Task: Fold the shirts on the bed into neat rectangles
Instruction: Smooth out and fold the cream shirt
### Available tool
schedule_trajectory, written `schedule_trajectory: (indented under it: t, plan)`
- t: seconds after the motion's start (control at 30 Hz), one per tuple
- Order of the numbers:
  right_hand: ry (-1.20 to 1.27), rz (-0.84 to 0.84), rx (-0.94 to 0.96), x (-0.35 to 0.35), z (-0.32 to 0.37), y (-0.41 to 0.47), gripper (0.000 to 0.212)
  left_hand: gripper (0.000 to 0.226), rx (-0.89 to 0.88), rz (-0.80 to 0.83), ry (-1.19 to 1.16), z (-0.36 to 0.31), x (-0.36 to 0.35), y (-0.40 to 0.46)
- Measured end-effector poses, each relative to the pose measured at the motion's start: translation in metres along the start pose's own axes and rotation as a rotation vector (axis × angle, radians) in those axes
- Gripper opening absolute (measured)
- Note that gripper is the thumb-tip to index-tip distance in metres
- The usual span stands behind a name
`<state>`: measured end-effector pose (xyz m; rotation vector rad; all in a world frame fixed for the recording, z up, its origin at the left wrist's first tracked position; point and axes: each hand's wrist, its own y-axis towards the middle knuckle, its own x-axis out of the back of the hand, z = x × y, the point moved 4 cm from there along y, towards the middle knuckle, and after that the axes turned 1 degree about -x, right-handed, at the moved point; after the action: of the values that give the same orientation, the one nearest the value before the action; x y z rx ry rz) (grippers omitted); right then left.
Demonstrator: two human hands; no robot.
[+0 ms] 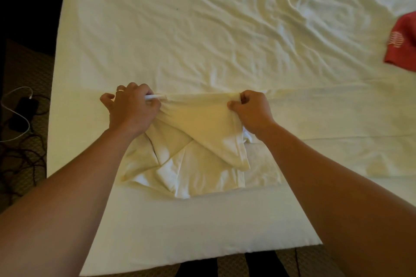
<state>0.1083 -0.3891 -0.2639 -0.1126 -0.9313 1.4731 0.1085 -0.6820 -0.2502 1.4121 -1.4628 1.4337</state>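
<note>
A wide bed [202,29] covered in a creased white sheet fills the view, its left edge dropping to patterned carpet [24,69]. On that carpet, far left, a dark phone [22,112] lies plugged into a white cable [13,105] among tangled dark cords [20,159]. Near the bed's near edge lies a pale cream shirt [191,141], soft cotton, partly folded into overlapping angular flaps, its upper edge pulled into a straight line. The left hand [130,108], a ring on one finger, has its fingers curled around the left end of that edge, bunching the cloth. The right hand [249,110] pinches the right end between curled fingers and thumb. Both forearms reach in from below. At the far right edge, well apart, a red shirt [403,45] with a white striped print lies on the sheet, partly cut off.
</note>
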Motion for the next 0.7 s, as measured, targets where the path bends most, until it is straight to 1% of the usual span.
schedule_trajectory:
  t: [0.07,0.1,0.17,0.23,0.27,0.3,0.33,0.37,0.4,0.47,0.57,0.7]
  plan:
    - [-0.094,-0.011,0.022,-0.002,-0.001,0.000,0.032,0.012,0.000,-0.036,0.024,-0.001,-0.003,-0.002]
    - [-0.129,-0.035,0.049,-0.002,-0.001,-0.002,0.030,0.014,-0.006,-0.064,0.040,-0.002,-0.004,-0.004]
    - [-0.187,-0.120,0.134,-0.001,0.001,-0.011,0.010,0.028,-0.016,-0.128,0.051,-0.007,-0.004,-0.012]
    - [-0.362,-0.258,0.341,-0.003,-0.001,-0.025,0.036,0.043,-0.079,-0.198,0.037,-0.019,-0.004,-0.025]
    - [-0.480,-0.288,0.439,-0.007,-0.003,-0.033,0.046,0.048,-0.155,-0.200,0.043,-0.029,-0.007,-0.031]
    - [-0.590,-0.276,0.512,-0.013,-0.008,-0.040,0.053,0.052,-0.251,-0.164,0.068,-0.040,-0.014,-0.038]
    - [-0.703,-0.198,0.551,-0.021,-0.012,-0.047,0.060,0.057,-0.334,-0.098,0.112,-0.048,-0.024,-0.043]
    - [-0.812,-0.101,0.568,-0.029,-0.019,-0.050,0.066,0.061,-0.370,-0.012,0.162,-0.053,-0.033,-0.047]
    - [-0.911,-0.001,0.566,-0.036,-0.027,-0.050,0.069,0.065,-0.354,0.064,0.196,-0.052,-0.041,-0.048]
    - [-1.005,0.095,0.575,-0.043,-0.038,-0.046,0.072,0.067,-0.257,0.127,0.229,-0.044,-0.049,-0.043]
    - [-1.032,0.139,0.582,-0.043,-0.043,-0.036,0.073,0.065,-0.208,0.116,0.292,-0.042,-0.050,-0.039]
    - [-1.007,0.194,0.620,-0.023,-0.040,-0.035,0.075,0.066,-0.108,0.100,0.260,-0.066,-0.045,-0.059]
